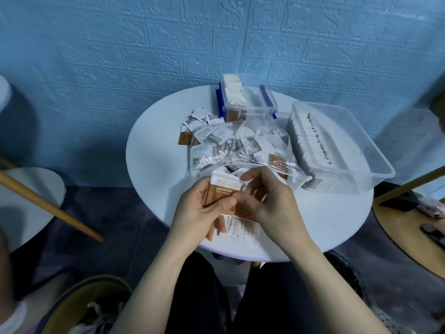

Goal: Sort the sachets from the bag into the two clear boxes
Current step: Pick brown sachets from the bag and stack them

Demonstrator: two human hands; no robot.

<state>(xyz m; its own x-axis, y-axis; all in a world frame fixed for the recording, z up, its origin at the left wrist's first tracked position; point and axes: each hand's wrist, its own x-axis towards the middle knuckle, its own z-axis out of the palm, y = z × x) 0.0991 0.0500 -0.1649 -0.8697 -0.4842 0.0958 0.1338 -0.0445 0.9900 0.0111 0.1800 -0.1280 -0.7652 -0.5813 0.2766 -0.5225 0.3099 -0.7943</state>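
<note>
My left hand (204,208) grips a small stack of brown-and-white sachets (222,189) near the front of the round white table (154,169). My right hand (267,201) pinches the same stack from the right, and more brown sachets (243,225) show beneath both hands. Just behind them lies the clear plastic bag (243,150) full of mixed sachets. The small clear box with blue clips (248,102) at the back holds upright sachets. A larger clear box (337,143) at the right holds a long row of white sachets.
Loose sachets (199,124) lie scattered left of the small box. A wooden stick (50,206) crosses over a second white table at the left. A wooden table (414,227) stands at the right. A bin (89,307) sits on the floor at the lower left.
</note>
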